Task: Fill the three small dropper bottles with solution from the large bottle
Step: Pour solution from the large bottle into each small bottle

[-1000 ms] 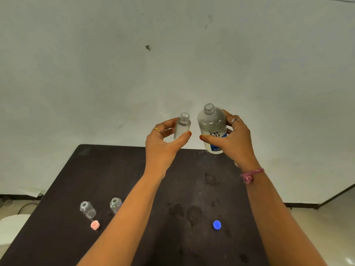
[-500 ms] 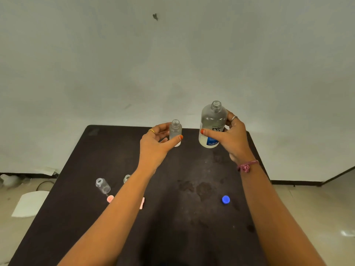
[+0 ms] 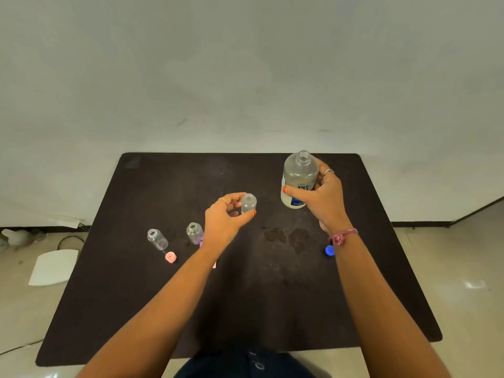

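Our hands are both raised over the dark brown rectangular tabletop (image 3: 141, 296), each holding a bottle. Our left hand (image 3: 222, 218) pinches a small frosted clear plastic dropper bottle (image 3: 248, 203) between thumb and curled fingers; the bottle is uncapped, its open neck tilted away from us, and we cannot tell whether it touches the tabletop or hangs just above it. Our right hand (image 3: 324, 197) wraps around the large clear plastic bottle with a white and blue label (image 3: 299, 177), thumb across the label in front and fingers behind; it stands about upright, its threaded neck open, with pale liquid showing in its lower part. The two held bottles are near each other but apart, the large one to the right and farther from us. On the left part of the tabletop a second small clear dropper bottle (image 3: 157, 239) stands uncapped, and a round pink cap (image 3: 170, 257) lies just in front of it. A third small dropper bottle with a purplish tint at its base (image 3: 194, 233) stands just beside our left wrist, partly hidden by it. A round blue cap (image 3: 329, 251) lies on the tabletop beside our right wrist, which wears a pink braided wristband (image 3: 341, 237). A flat white object (image 3: 53, 267) lies on the floor to the left of the tabletop.
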Available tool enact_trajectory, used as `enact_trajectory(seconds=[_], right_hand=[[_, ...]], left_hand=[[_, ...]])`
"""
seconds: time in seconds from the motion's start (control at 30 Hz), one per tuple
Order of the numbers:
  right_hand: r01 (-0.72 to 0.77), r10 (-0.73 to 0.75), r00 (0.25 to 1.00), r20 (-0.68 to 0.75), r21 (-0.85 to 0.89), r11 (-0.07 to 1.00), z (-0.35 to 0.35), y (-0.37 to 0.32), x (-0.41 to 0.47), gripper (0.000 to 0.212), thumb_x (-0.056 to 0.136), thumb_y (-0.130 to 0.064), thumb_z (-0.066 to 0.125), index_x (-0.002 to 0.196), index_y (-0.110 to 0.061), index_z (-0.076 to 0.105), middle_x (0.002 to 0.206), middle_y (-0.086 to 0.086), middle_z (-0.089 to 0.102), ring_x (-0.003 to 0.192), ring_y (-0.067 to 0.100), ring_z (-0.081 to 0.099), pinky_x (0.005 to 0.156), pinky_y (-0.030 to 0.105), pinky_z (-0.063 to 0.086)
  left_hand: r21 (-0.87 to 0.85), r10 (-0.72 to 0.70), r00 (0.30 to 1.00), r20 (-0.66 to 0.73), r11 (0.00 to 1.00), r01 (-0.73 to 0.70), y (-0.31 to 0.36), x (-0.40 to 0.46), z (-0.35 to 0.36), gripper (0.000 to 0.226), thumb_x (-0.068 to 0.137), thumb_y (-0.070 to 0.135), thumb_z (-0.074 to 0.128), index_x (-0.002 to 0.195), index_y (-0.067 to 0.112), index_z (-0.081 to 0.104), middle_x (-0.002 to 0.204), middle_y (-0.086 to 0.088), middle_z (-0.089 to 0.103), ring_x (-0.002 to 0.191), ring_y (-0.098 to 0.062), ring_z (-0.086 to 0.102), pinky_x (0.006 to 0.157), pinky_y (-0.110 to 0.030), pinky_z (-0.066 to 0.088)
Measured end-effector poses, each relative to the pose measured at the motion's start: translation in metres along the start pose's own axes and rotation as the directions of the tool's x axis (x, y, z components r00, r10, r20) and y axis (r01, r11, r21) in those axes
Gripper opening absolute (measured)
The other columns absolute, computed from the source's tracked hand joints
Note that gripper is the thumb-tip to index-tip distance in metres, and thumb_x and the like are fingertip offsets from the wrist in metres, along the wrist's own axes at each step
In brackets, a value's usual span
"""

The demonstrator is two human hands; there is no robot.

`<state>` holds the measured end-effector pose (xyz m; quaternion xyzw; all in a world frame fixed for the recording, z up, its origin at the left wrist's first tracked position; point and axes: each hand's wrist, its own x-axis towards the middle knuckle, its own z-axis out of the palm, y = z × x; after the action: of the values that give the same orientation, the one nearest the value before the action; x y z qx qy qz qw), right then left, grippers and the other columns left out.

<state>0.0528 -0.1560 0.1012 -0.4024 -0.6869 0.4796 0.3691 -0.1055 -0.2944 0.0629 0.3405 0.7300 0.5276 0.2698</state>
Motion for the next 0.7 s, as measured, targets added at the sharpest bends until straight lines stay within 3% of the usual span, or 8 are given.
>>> enact_trajectory(seconds=[0.17, 0.37, 0.5, 0.6, 0.7], right_hand=[[-0.033, 0.032, 0.999, -0.019, -0.039, 0.999, 0.011, 0.017, -0.009, 0.075, 0.063, -0.018, 0.087, 0.129, -0.025, 0.051, 0.121, -0.006, 0.059, 0.112, 0.015, 0.057, 0.094, 0.033, 0.052], [-0.072, 0.071, 0.997, -0.030, -0.051, 0.996, 0.021, 0.034, -0.016, 0.076, 0.063, -0.019, 0.087, 0.129, -0.025, 0.050, 0.119, -0.007, 0.058, 0.110, 0.012, 0.056, 0.083, 0.012, 0.049], [-0.094, 0.093, 0.995, -0.020, -0.067, 0.993, 0.027, 0.044, -0.018, 0.074, 0.064, -0.019, 0.086, 0.127, -0.029, 0.050, 0.119, -0.008, 0.058, 0.110, 0.010, 0.056, 0.085, 0.014, 0.048], [-0.105, 0.103, 0.994, -0.023, -0.072, 0.992, 0.030, 0.049, -0.019, 0.072, 0.064, -0.019, 0.086, 0.125, -0.032, 0.050, 0.118, -0.011, 0.058, 0.108, 0.007, 0.056, 0.081, 0.008, 0.046], [-0.114, 0.113, 0.993, -0.030, -0.070, 0.991, 0.033, 0.052, -0.019, 0.071, 0.063, -0.018, 0.086, 0.121, -0.035, 0.050, 0.116, -0.014, 0.057, 0.106, 0.003, 0.056, 0.078, 0.005, 0.045]], left_hand=[[0.055, -0.100, 0.994, 0.042, 0.994, 0.098, -0.034, -0.004, 0.007, 0.034, 0.076, 0.016, 0.079, 0.105, 0.025, 0.065, 0.091, 0.020, 0.066, 0.087, 0.008, 0.062, 0.075, -0.004, 0.047], [0.103, -0.193, 0.979, 0.060, 0.977, 0.186, -0.063, -0.002, 0.015, 0.039, 0.076, 0.011, 0.078, 0.113, 0.013, 0.064, 0.101, 0.006, 0.070, 0.094, -0.004, 0.065, 0.075, -0.001, 0.046], [0.142, -0.240, 0.967, 0.083, 0.963, 0.227, -0.073, 0.000, 0.018, 0.038, 0.079, 0.010, 0.076, 0.114, 0.014, 0.062, 0.104, 0.006, 0.067, 0.094, -0.002, 0.060, 0.067, 0.002, 0.043], [0.164, -0.255, 0.963, 0.091, 0.957, 0.238, -0.083, 0.003, 0.021, 0.038, 0.079, 0.009, 0.075, 0.114, 0.014, 0.062, 0.105, 0.004, 0.068, 0.097, -0.004, 0.062, 0.074, -0.004, 0.046], [0.180, -0.278, 0.953, 0.118, 0.950, 0.255, -0.092, 0.006, 0.023, 0.039, 0.078, 0.010, 0.075, 0.115, 0.013, 0.062, 0.108, 0.001, 0.069, 0.103, -0.009, 0.062, 0.093, -0.023, 0.050]])
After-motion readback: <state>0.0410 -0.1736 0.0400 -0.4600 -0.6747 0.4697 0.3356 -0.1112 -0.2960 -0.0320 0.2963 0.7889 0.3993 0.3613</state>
